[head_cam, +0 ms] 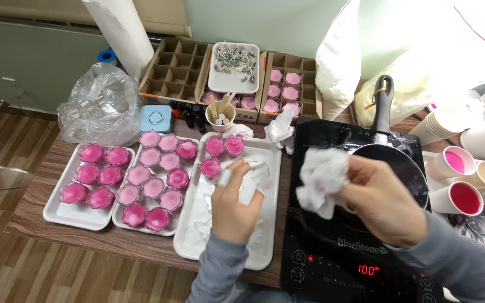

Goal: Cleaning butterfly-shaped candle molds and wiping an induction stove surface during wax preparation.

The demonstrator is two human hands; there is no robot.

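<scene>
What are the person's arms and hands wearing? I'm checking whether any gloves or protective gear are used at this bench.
No gloves: both the left hand and the right hand are bare, with no rings or watch visible. Each arm wears a long grey-blue sleeve of soft knit fabric ending at the wrist, the left sleeve and the right sleeve. No markings or logos show on the sleeves.

Both bare hands emerge from grey knit sleeves [220, 264] with ribbed cuffs.

A wooden table [40, 210] is carrying three white trays [79, 216] side by side, an induction cooker [332, 258] just right of them, cardboard boxes [176, 66] along the back, a crumpled plastic bag [99, 106] and paper cups [467, 196]
</scene>
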